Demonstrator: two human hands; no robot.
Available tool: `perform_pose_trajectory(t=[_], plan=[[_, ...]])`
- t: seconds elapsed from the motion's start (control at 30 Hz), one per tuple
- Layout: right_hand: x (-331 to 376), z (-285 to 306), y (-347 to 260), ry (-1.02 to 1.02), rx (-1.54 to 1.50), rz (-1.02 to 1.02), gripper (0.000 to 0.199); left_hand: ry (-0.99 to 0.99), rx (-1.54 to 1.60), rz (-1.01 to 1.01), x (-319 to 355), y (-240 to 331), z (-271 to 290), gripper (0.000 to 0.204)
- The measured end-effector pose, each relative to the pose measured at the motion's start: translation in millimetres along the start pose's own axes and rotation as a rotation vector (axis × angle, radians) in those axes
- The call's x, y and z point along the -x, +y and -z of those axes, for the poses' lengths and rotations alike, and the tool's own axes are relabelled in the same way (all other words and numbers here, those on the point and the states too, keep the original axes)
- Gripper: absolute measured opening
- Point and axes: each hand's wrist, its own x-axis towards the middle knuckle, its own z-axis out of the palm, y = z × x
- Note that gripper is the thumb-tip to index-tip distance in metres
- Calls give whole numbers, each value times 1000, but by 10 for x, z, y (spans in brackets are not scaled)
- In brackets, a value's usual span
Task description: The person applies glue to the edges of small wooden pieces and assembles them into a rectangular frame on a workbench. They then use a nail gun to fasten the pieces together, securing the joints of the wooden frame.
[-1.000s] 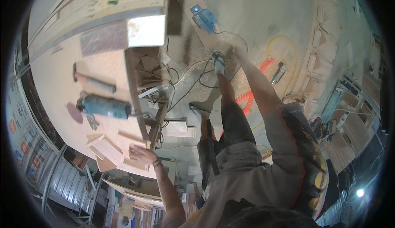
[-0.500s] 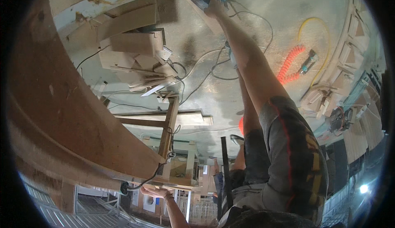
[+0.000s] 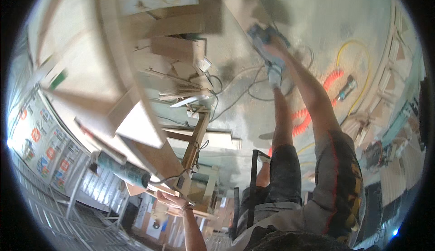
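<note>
My right hand (image 3: pixel 274 48) is wrapped round a blue corded power tool (image 3: pixel 262 37), blurred by motion. The tool rests on or just above a long pale board (image 3: pixel 239 6) on the floor; contact cannot be made out. Low in the view, my left hand (image 3: pixel 173 200) has its fingers stretched out beside the lower edge of a large curved wooden piece (image 3: pixel 106 69). Whether it bears that piece's weight is unclear. Close to my left fingers lies a dark green cylindrical tool (image 3: pixel 122 169) with a black cord.
Stacked wood offcuts (image 3: pixel 176 51) lie left of centre, near a wooden frame (image 3: pixel 197 137). Loose cords (image 3: pixel 231 99) cross the floor. An orange coiled hose (image 3: pixel 333 78) and a small air tool (image 3: pixel 348 87) lie right. My foot (image 3: pixel 274 75) is close to the power tool.
My right hand and the power tool have come nearer along the board. The curved wooden piece has turned in view, showing its pale inner side, and the green cylindrical tool now shows.
</note>
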Motion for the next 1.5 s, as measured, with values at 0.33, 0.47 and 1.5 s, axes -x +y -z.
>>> perform_pose_trajectory(t=[0.33, 0.47, 1.5], plan=[[3148, 366, 116, -221, 35, 60, 56, 20, 253, -72, -4, -337, -7, 42], [4381, 218, -52, -101, -11, 187, 45, 13, 196, -191, -126, -587, 14, 47], [8101, -1073, -1164, 433, -702, -16, 31, -84, 744, -730, -712, -2512, 380, 21]])
